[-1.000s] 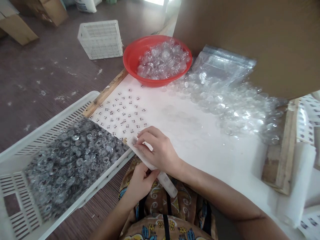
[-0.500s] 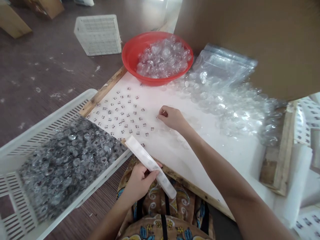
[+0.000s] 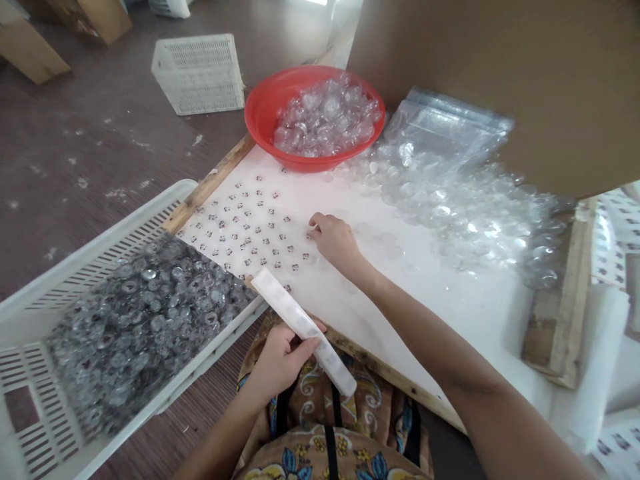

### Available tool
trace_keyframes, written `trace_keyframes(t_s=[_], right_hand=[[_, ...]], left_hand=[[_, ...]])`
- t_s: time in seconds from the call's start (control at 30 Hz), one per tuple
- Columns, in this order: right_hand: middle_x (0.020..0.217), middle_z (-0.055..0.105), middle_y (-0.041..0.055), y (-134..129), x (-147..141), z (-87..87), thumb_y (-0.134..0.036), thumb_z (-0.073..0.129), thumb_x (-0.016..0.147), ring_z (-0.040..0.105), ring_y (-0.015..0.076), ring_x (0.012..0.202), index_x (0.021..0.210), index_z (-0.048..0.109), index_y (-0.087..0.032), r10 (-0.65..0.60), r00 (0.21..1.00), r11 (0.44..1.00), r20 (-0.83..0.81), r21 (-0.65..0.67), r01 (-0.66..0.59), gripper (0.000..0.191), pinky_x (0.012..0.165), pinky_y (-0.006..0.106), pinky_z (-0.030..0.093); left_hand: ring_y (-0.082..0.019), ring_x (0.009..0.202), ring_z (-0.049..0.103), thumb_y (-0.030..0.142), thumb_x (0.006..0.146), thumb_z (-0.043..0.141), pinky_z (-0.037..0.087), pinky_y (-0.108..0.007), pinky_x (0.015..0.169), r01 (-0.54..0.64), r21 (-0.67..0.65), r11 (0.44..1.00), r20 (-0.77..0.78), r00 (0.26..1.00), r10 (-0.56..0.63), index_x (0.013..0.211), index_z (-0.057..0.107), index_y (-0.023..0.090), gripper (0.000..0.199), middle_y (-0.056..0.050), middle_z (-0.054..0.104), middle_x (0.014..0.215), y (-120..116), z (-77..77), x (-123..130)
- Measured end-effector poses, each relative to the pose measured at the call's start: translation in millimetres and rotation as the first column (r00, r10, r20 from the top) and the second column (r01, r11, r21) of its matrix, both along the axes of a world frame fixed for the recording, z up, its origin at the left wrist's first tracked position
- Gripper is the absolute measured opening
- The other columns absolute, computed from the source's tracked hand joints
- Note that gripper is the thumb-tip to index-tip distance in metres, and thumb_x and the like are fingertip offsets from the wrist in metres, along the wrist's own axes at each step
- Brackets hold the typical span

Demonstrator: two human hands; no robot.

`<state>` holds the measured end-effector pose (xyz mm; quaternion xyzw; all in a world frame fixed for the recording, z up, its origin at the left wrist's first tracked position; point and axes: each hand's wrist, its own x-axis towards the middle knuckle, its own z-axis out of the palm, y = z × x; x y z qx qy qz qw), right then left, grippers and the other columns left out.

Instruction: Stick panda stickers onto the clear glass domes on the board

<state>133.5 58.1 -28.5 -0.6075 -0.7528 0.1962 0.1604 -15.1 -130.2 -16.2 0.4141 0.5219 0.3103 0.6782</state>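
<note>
My left hand (image 3: pixel 287 353) grips a long, narrow white strip (image 3: pixel 305 330) at its middle, over the near edge of the white board (image 3: pixel 415 300). The strip lies slanted, its upper end near the crate's corner. Above the board, my right hand (image 3: pixel 333 243) has thumb and forefinger bent close together; whatever may be between the fingertips is too small to make out. Just left of it, small dark printed figures (image 3: pixel 255 230) are spread in rows over the white surface. Clear round plastic pieces (image 3: pixel 450 207) lie heaped on the board's right side.
A red basin (image 3: pixel 260 117) of clear pieces stands at the board's far edge, beside clear plastic bags (image 3: pixel 447 130). At left, a white crate (image 3: pixel 125 445) holds many clear pieces with dark marks. Another white crate (image 3: pixel 200 77) stands on the floor. Wooden rails (image 3: pixel 210 180) border the board.
My right hand has shifted slightly left, towards the printed figures, and its fingers look a little less tightly curled. My left hand still grips the strip in nearly the same place.
</note>
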Motion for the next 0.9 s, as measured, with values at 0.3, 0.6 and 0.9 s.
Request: trace_keyframes(t_s=[0.3,0.6,0.9], right_hand=[[0.120,0.062,0.0117,-36,3,44.4,-0.014,0.058,0.088,0.061,0.0219,0.105,0.126,0.055,-0.019,0.476,0.810,0.879,-0.342,0.206,-0.429,0.038,0.091,0.038,0.050],[0.135,0.057,0.0089,-64,-7,86.0,-0.015,0.056,0.092,0.048,0.0193,0.129,0.118,0.063,-0.025,0.785,0.527,0.615,-0.325,0.308,-0.726,0.028,0.106,0.041,0.040],[0.097,0.068,0.0040,-70,-1,79.0,-0.018,0.056,0.094,0.061,0.0144,0.094,0.096,0.065,-0.021,0.770,0.438,0.590,-0.465,0.255,-0.766,0.010,0.088,0.032,0.047]], left_hand=[[-0.010,0.028,0.041,0.059,0.044,0.084,0.030,-0.023,0.025,-0.108,-0.182,0.977,0.553,0.811,0.192,0.048,0.040,0.021,0.058,0.004,0.038,0.040,6,-5.8,-31],[-0.013,0.019,0.034,0.066,0.034,0.084,0.020,-0.024,0.016,0.029,-0.275,0.961,0.634,0.757,0.159,0.043,0.028,0.024,0.070,0.006,0.023,0.031,1,-6.5,-15],[-0.010,0.021,0.035,0.059,0.046,0.085,0.020,-0.021,0.017,0.041,-0.285,0.958,0.712,0.678,0.183,0.048,0.042,0.022,0.057,0.005,0.037,0.037,2,5.9,-5]])
